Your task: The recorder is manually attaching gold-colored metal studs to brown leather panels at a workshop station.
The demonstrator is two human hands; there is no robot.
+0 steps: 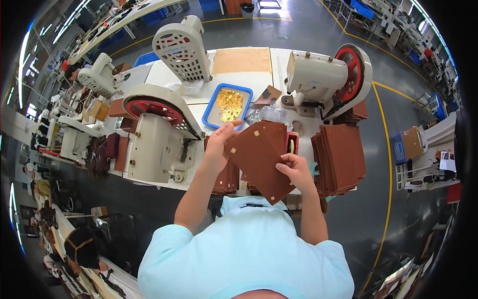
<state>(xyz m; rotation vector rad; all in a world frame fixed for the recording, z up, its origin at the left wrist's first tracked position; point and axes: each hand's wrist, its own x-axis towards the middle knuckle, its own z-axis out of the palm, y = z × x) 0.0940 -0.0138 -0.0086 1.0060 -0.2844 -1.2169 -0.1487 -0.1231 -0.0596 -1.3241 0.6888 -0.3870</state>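
Note:
Between my hands is a brown leather-like panel (261, 167), tilted, with small pale gold squares near its corners. My right hand (298, 172) is closed on its right edge, thumb on top. At its upper left edge my left hand (219, 144) is closed, with the panel hiding part of its fingers; whether it also holds a small piece cannot be seen. Another brown panel (274, 133) lies behind the held one. Just beyond my left hand stands a blue-rimmed tray (211, 105) full of small gold pieces (230, 103).
Stacks of brown panels (341, 154) stand at the right, with another stack (226, 177) under my left forearm. White machines with red wheels flank me left (152, 144) and right (318, 72). Clear plastic bags (271, 115) and a small red box (293, 143) lie beyond the panel.

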